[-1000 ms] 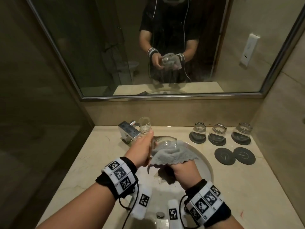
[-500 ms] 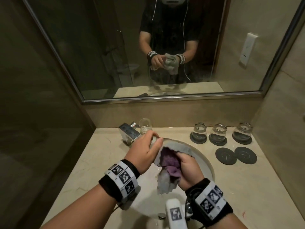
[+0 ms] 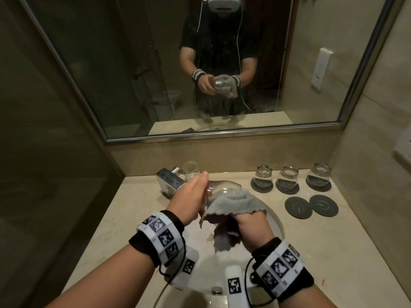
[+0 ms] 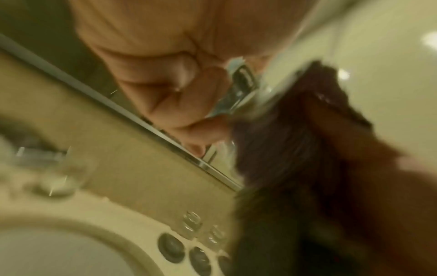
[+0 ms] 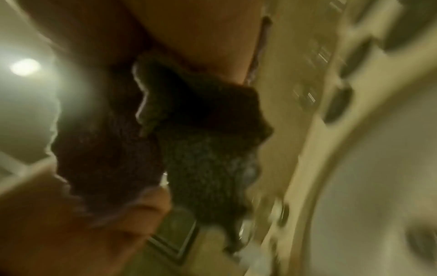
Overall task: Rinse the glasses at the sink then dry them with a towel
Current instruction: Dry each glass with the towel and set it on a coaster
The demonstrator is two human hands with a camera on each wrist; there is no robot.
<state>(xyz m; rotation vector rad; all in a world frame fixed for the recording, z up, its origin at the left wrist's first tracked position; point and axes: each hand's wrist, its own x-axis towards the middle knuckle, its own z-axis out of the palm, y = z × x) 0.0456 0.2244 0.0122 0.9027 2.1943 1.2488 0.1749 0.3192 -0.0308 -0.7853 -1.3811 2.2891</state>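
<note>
A clear, rounded drinking glass (image 3: 224, 192) is held over the white oval sink basin (image 3: 274, 221), lying roughly on its side between the two hands. The left hand (image 3: 189, 203) is curled round one end of the glass, its fingers wrapped over the far side. The right hand (image 3: 251, 227) is closed on a grey fleecy towel with a purple underside (image 3: 231, 206), which is draped over the near part of the glass and hangs down in a bunch below the fist. In the left wrist view the left hand's bent fingers (image 4: 189, 104) are seen pressed against the glass (the picture is badly blurred), with the dark towel just beside them. In the right wrist view only the folded towel (image 5: 194, 130) and part of the hand are made out.

On the beige marble bench (image 3: 333, 252) three more clear glasses (image 3: 287, 177) are set mouth-down in a row near the back wall, each on a round dark coaster. Two bare dark coasters (image 3: 311, 206) lie side by side in front of them. Behind the sink to the left a square chrome tap (image 3: 170, 182) is mounted, and another small clear glass (image 3: 190, 171) is stood upright just beside it.

In the large wall mirror (image 3: 347, 90) the person is reflected, with the glass and towel held between both hands at waist height. Patterned black-and-white bands are worn on both wrists.
</note>
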